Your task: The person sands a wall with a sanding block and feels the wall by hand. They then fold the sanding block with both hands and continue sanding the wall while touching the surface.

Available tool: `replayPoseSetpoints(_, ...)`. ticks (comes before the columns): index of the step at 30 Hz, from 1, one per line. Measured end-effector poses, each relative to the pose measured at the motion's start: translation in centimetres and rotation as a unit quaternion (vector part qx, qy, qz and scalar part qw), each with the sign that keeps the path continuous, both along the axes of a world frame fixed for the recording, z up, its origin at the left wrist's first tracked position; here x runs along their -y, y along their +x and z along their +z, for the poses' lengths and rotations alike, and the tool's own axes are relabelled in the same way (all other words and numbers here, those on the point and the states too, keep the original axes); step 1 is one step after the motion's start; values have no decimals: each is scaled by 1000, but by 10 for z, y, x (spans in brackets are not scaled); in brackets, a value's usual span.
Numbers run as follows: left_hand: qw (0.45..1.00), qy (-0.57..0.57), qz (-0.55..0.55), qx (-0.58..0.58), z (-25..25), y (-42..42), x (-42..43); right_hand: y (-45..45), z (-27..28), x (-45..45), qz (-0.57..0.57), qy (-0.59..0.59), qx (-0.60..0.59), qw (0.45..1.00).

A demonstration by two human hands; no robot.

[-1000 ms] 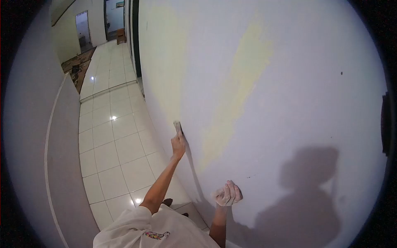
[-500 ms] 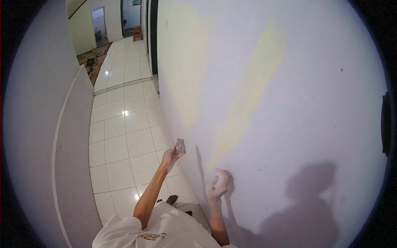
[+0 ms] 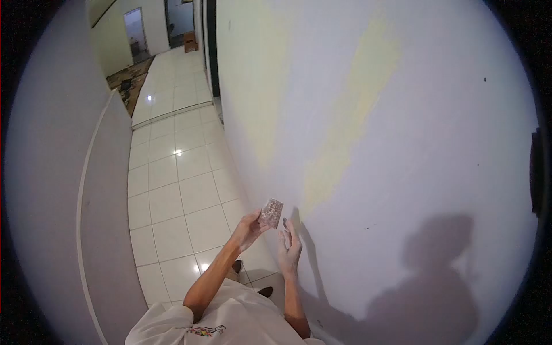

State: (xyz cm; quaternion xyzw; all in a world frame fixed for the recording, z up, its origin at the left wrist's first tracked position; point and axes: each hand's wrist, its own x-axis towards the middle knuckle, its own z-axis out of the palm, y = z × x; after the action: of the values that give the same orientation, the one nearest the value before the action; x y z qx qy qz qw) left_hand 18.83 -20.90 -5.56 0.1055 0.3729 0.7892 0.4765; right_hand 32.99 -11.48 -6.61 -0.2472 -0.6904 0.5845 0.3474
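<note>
My left hand [image 3: 248, 230] grips a small, rectangular piece of sandpaper [image 3: 271, 213], brownish and speckled with white dust. It is held up in front of the pale wall [image 3: 414, 149]. Just to its right, my right hand [image 3: 290, 249] is raised with fingers apart and nothing in it. Whitish dust coats the fingers of this hand. The fingertips are close to the sandpaper's lower right corner; whether they touch it I cannot tell. On the wall above, a yellow streak [image 3: 345, 132] runs up to the right, and a fainter yellow patch [image 3: 259, 86] lies left of it.
White floor tiles [image 3: 198, 190] stretch along the wall to a low step [image 3: 172, 114]. A low partition [image 3: 109, 213] borders the left side. Farther off are a patterned rug [image 3: 129, 80], a brown stool [image 3: 190, 42] and doorways. A dark object [image 3: 536, 172] sits at the right edge.
My left hand has moved right with the sandpaper, turning its speckled face into view. My right hand has shifted left toward it, its curled fingers now straighter.
</note>
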Motion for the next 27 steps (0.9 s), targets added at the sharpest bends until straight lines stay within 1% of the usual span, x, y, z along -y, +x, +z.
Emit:
replayPoseSetpoints(1, 1000, 0, -10, 2, 8, -1, 1, -5, 5, 7, -10, 0, 2, 1000)
replayPoseSetpoints(3, 999, 33, -29, -12, 20, -3, -1, -15, 18, 21, -3, -159, -36, 987)
replayPoseSetpoints(4, 999, 29, -34, 1, 6, -9, -6, -23, -5, 19, -12, -156, -35, 987)
replayPoseSetpoints(6, 998, 41, -46, 25, -1, -15, -9, -35, -44, 20, 44, -332, -72, 940)
replayPoseSetpoints(7, 997, 49, -48, 46, -6, -20, -9, -42, -60, 23, 35, -331, -73, 940)
replayPoseSetpoints(8, 995, 36, -49, 74, -11, -24, -9, -49, -75, 27, 18, -339, -40, 940)
replayPoseSetpoints(9, 995, 38, -59, 74, -10, -28, -8, -57, -81, 30, 0, -345, -8, 939)
replayPoseSetpoints(10, 994, 37, -52, 88, -9, -33, -10, -66, -68, 40, -31, -338, -9, 941)
replayPoseSetpoints(11, 993, 36, -43, 102, -12, -28, -13, -67, -59, 44, -37, -335, -10, 941)
replayPoseSetpoints(12, 991, 56, -47, 111, -12, -33, -15, -77, -47, 50, -77, -333, -34, 939)
replayPoseSetpoints(14, 992, 51, -42, 104, -17, -32, -18, -76, -59, 49, -109, -332, -20, 937)
replayPoseSetpoints(15, 994, 46, -34, 95, -14, -35, -17, -78, -54, 50, -125, -332, -13, 935)
replayPoseSetpoints(16, 994, 47, -39, 95, -17, -39, -17, -81, -51, 50, -120, -293, -75, 946)
replayPoseSetpoints(17, 995, 38, -45, 75, -19, -49, -16, -89, -44, 52, -114, -251, -137, 951)
replayPoseSetpoints(18, 997, 28, -52, 54, -20, -65, -14, -106, -36, 54, -120, -251, -137, 951)
replayPoseSetpoints(20, 997, 41, -57, 37, -27, -76, -14, -118, -30, 59, -152, -286, -212, 922)
replayPoseSetpoints(22, 996, 55, -61, 20, -31, -82, -12, -122, -35, 61, -177, -293, -225, 912)
replayPoseSetpoints(24, 997, 8, -62, -49, -26, -86, -11, -124, -40, 61, -202, -297, -240, 902)
replayPoseSetpoints(25, 996, 7, -69, -50, -22, -89, -9, -124, -45, 60, -219, -301, -255, 892)
replayPoseSetpoints(26, 989, -23, -80, -120, -16, -94, -5, -125, -48, 61, -236, -304, -270, 883)
replayPoseSetpoints(27, 976, -52, -90, -190, -10, -98, -2, -127, -38, 63, -244, -303, -273, 880)
